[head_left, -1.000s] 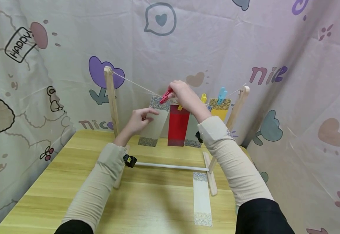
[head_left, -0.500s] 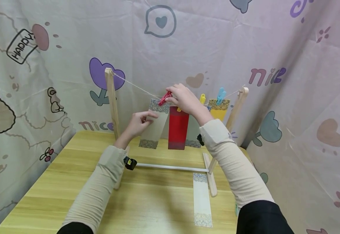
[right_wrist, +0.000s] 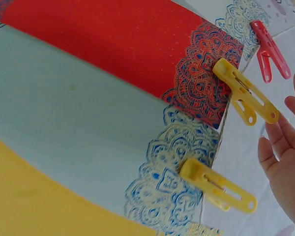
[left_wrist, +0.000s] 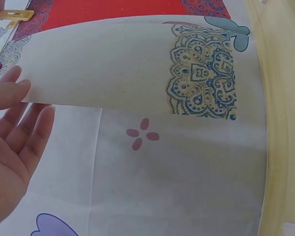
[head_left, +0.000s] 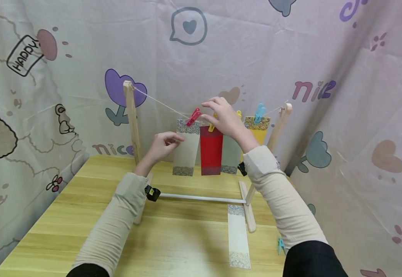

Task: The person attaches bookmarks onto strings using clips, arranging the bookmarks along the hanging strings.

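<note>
A red clothespin [head_left: 193, 117] clips a cream card [head_left: 186, 148] with patterned ends to the string [head_left: 159, 102]. My left hand [head_left: 162, 146] is at this card's left edge, fingers relaxed; in the left wrist view the thumb overlaps the card's lower edge. My right hand [head_left: 226, 118] is raised just right of the red clothespin, thumb and fingers spread apart with nothing between them. Right beside its fingertips, a yellow clothespin [right_wrist: 246, 91] holds a red card [head_left: 211, 150]. A pale green card [right_wrist: 88, 128] hangs under a second yellow clothespin [right_wrist: 219, 186].
A blue clothespin [head_left: 259, 113] holds a yellow card [head_left: 259, 135] near the right wooden post [head_left: 279, 127]. The left post [head_left: 131, 119] and a white crossbar [head_left: 202, 197] complete the rack. On the table [head_left: 173, 246] lie another patterned card [head_left: 238, 236] and a blue clothespin [head_left: 281, 245].
My right hand has let go of the red clothespin and moved right, fingers opening. The cream card's lower end has swung right and hangs straighter. My left hand has barely moved.
</note>
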A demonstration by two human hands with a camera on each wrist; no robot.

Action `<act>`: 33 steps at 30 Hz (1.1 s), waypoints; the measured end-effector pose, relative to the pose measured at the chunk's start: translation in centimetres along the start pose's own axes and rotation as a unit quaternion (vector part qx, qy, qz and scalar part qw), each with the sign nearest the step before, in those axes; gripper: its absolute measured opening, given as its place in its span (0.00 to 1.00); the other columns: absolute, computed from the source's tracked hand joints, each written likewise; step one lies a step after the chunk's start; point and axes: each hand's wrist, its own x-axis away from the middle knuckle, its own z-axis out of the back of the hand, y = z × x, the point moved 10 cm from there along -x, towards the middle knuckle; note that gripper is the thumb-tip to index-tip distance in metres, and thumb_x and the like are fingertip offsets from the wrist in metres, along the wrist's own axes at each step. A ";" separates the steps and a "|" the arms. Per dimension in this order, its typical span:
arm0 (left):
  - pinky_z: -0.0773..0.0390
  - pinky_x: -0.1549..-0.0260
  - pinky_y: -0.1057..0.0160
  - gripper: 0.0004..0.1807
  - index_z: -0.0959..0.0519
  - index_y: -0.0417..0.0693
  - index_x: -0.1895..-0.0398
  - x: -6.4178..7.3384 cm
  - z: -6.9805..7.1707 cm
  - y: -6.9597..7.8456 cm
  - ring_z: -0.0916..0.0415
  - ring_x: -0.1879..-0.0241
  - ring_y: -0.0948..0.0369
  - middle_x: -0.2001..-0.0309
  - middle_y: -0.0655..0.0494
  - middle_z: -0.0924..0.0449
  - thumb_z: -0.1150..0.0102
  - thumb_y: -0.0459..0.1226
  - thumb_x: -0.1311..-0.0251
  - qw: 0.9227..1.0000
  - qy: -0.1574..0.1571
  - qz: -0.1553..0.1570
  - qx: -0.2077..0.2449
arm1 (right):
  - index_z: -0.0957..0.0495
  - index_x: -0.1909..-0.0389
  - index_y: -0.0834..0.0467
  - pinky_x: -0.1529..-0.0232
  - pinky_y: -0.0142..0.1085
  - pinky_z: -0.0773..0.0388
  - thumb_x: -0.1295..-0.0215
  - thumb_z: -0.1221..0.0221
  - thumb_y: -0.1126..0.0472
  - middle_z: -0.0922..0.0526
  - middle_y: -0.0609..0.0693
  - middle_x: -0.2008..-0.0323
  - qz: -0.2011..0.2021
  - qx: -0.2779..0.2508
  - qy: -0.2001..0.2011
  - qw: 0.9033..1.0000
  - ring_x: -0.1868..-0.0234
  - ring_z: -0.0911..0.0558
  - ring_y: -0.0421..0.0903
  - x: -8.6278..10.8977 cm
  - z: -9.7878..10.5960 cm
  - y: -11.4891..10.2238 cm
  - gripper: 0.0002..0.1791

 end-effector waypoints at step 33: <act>0.27 0.76 0.72 0.07 0.22 0.31 0.64 2.2 0.2 -7.3 0.27 0.74 0.62 0.66 0.38 0.21 0.45 0.25 0.47 0.995 0.026 0.097 0.012 | 0.24 0.56 0.68 0.61 0.39 0.32 0.46 0.40 0.70 0.24 0.59 0.58 0.072 -0.025 0.165 0.983 0.56 0.30 0.52 6.0 4.4 0.0 0.15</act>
